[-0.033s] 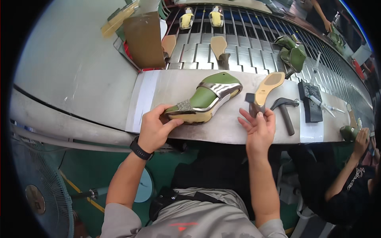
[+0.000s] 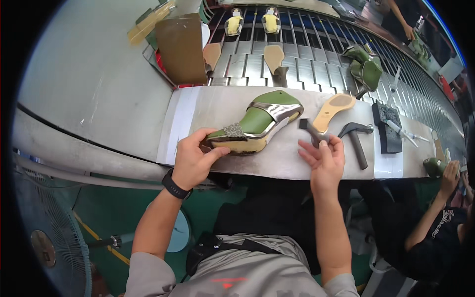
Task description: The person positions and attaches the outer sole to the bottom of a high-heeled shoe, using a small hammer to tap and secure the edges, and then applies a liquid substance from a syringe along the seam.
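My left hand (image 2: pixel 193 161) grips the pointed toe of a green and silver shoe (image 2: pixel 257 121) with a glittery ornament. The shoe lies on its side on the grey metal bench (image 2: pixel 217 106). A black watch (image 2: pixel 175 185) is on that wrist. My right hand (image 2: pixel 324 163) is to the right of the shoe, fingers spread, holding nothing. Its fingertips reach the dark heel end of a tan insole board (image 2: pixel 332 108) lying on the bench.
A hammer (image 2: pixel 357 138) and a black block (image 2: pixel 388 128) with small tools lie right of the insole. Behind runs a slatted conveyor (image 2: pixel 297 54) carrying green shoes (image 2: pixel 366 69) and soles. A brown cardboard piece (image 2: pixel 180 49) stands at the back left. Another person's hand (image 2: pixel 450 173) works at far right. A fan (image 2: pixel 44 237) stands at lower left.
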